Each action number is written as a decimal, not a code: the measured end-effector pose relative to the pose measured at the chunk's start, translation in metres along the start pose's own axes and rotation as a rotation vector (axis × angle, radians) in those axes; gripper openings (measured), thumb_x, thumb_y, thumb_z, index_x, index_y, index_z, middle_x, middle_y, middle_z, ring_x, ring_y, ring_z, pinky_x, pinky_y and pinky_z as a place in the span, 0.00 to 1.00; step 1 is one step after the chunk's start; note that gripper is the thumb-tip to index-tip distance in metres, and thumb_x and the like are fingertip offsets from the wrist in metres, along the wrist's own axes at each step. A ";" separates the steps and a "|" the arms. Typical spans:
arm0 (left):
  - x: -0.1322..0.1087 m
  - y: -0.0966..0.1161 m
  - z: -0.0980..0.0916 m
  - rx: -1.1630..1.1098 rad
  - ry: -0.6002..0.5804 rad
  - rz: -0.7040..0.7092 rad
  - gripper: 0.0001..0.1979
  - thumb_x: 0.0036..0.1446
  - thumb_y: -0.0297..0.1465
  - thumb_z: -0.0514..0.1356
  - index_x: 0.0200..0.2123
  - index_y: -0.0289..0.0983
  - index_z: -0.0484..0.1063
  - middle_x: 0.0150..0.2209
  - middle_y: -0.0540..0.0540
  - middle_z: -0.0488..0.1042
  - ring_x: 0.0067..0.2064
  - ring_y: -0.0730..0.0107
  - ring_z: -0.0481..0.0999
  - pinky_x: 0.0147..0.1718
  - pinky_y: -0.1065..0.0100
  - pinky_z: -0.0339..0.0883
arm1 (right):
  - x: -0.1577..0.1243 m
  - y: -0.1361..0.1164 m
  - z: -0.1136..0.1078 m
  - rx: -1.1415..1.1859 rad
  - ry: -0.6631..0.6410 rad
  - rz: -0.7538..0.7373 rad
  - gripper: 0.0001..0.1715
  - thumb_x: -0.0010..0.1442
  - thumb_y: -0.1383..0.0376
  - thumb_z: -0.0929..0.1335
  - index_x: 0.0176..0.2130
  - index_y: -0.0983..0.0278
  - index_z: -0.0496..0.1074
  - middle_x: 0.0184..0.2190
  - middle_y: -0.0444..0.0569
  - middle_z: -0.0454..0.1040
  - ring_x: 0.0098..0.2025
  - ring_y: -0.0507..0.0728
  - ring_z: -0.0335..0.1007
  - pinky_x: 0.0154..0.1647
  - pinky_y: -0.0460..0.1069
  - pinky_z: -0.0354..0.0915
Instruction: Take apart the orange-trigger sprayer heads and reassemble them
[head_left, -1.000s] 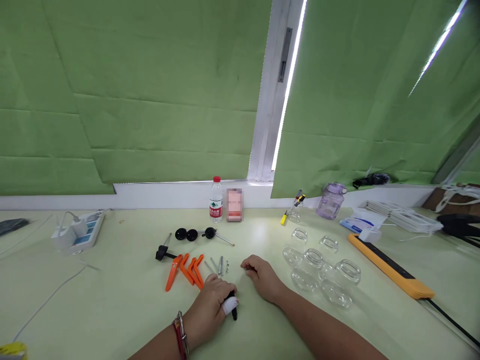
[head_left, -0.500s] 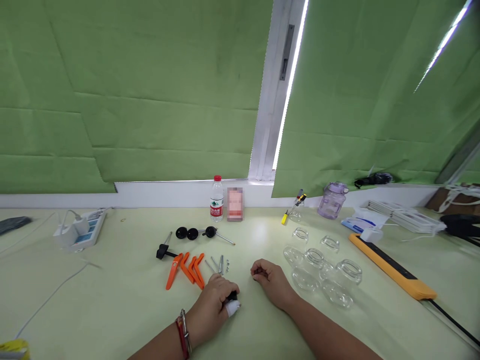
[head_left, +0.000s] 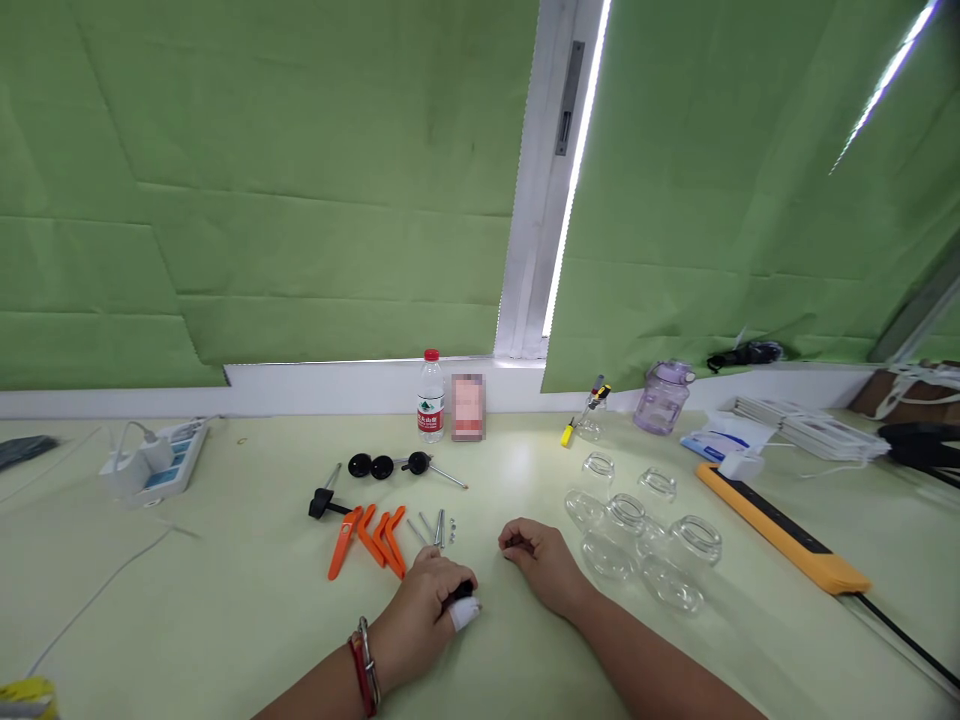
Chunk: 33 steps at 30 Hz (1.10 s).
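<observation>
My left hand (head_left: 427, 605) rests on the pale green table (head_left: 225, 600), fingers curled round a small black part (head_left: 463, 590); one finger wears a white bandage. My right hand (head_left: 540, 565) lies just to its right, fingers pinched together on something too small to make out. Right behind my left hand lie several metal screws and pins (head_left: 439, 527) and orange plastic handles (head_left: 371, 538). A black-capped pin (head_left: 324, 500) and black round knobs (head_left: 382, 466) lie farther back.
Several clear glass jars (head_left: 637, 540) stand right of my right hand. A water bottle (head_left: 430, 397), a purple jug (head_left: 661, 398) and a screwdriver (head_left: 581, 418) stand by the sill. A power strip (head_left: 157, 458) is at left, an orange-edged bar (head_left: 780, 532) at right.
My right hand drew back slightly toward me and closed its fingers tighter. My left hand turned the black part in closer under its fingers.
</observation>
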<state>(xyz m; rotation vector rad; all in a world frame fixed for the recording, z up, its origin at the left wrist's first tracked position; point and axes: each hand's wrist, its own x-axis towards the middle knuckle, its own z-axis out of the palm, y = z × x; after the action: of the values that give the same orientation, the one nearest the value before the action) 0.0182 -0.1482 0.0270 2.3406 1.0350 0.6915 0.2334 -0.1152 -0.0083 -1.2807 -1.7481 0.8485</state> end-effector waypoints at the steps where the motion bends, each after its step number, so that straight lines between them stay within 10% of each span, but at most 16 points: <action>1: 0.000 0.000 0.000 0.006 -0.002 0.000 0.04 0.56 0.31 0.55 0.31 0.39 0.68 0.29 0.51 0.72 0.32 0.69 0.69 0.49 0.60 0.56 | 0.000 0.000 0.000 0.007 0.001 0.001 0.10 0.50 0.72 0.62 0.30 0.62 0.71 0.29 0.44 0.73 0.33 0.53 0.68 0.37 0.46 0.63; 27: 0.004 -0.003 0.001 0.032 -0.029 0.011 0.06 0.58 0.29 0.51 0.29 0.38 0.65 0.27 0.51 0.70 0.30 0.70 0.65 0.43 0.63 0.57 | 0.004 0.009 -0.001 0.233 0.075 0.035 0.06 0.50 0.68 0.66 0.32 0.63 0.71 0.29 0.45 0.73 0.32 0.53 0.68 0.35 0.47 0.64; 33: 0.003 -0.003 0.000 0.042 -0.031 0.000 0.07 0.58 0.29 0.51 0.28 0.39 0.64 0.26 0.52 0.69 0.31 0.70 0.65 0.41 0.64 0.58 | 0.006 0.011 -0.006 -0.063 0.140 0.018 0.12 0.54 0.65 0.64 0.38 0.63 0.73 0.33 0.49 0.73 0.35 0.56 0.69 0.38 0.50 0.65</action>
<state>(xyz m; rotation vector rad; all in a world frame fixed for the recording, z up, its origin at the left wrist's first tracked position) 0.0189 -0.1442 0.0260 2.3800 1.0453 0.6366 0.2425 -0.1066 -0.0143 -1.3658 -1.6665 0.7014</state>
